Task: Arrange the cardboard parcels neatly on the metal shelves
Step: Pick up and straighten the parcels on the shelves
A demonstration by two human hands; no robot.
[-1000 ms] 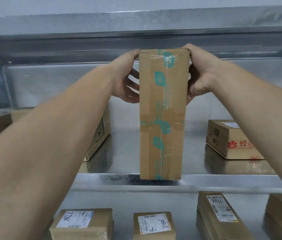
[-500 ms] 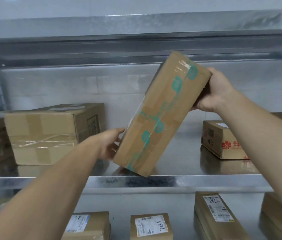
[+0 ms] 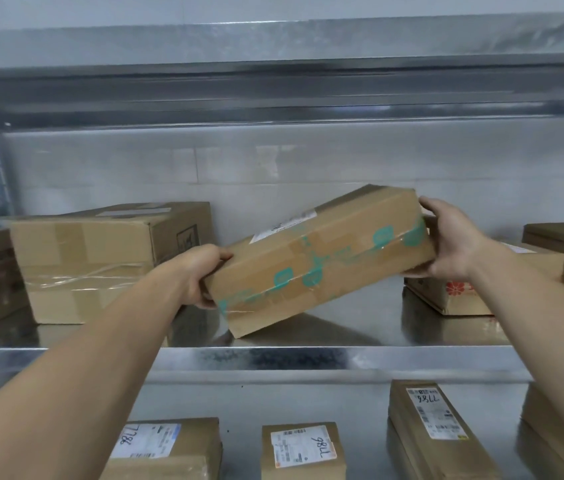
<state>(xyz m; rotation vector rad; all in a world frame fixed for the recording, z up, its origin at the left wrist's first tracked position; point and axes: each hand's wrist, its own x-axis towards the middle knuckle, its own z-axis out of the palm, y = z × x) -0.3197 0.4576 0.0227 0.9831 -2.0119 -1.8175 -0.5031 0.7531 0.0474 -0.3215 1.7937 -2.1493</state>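
A metal shelf (image 3: 308, 358) spans mid-frame before a pale tiled wall (image 3: 273, 161). At centre a long teal-taped parcel (image 3: 322, 268) tilts over it, right end raised. The left hand (image 3: 201, 275) grips its low end and the right hand (image 3: 453, 244) its high end, fingers (image 3: 415, 271) curled round the cardboard.

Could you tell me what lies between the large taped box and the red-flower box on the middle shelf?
In the head view, the teal-taped parcel lies there, tilted and gripped at its ends by the left hand and the right hand.
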